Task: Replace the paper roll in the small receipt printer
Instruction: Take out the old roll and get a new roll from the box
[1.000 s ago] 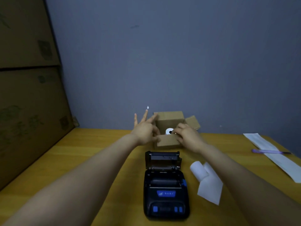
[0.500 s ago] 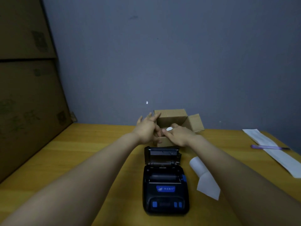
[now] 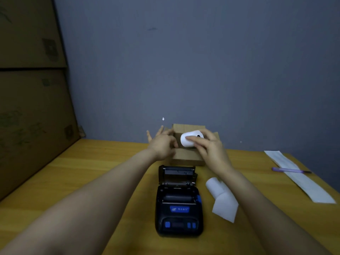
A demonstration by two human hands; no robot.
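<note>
A small black receipt printer (image 3: 178, 208) with blue buttons lies on the yellow table, its lid standing open and its paper bay showing no roll. Behind it sits a small open cardboard box (image 3: 185, 157). My right hand (image 3: 209, 148) grips a full white paper roll (image 3: 189, 139) just above the box opening, the dark core hole facing up and right. My left hand (image 3: 162, 145) rests against the box's left side with fingers spread. A thinner, partly unwound paper roll (image 3: 219, 192) lies on the table to the right of the printer.
A long white paper strip (image 3: 301, 179) with a purple pen (image 3: 288, 170) across it lies at the table's right edge. Large cardboard cartons (image 3: 31, 100) stand along the left. A blue-grey wall rises right behind the box.
My right hand has lifted the white roll up out of the cardboard box. My left hand stays at the box's left side.
</note>
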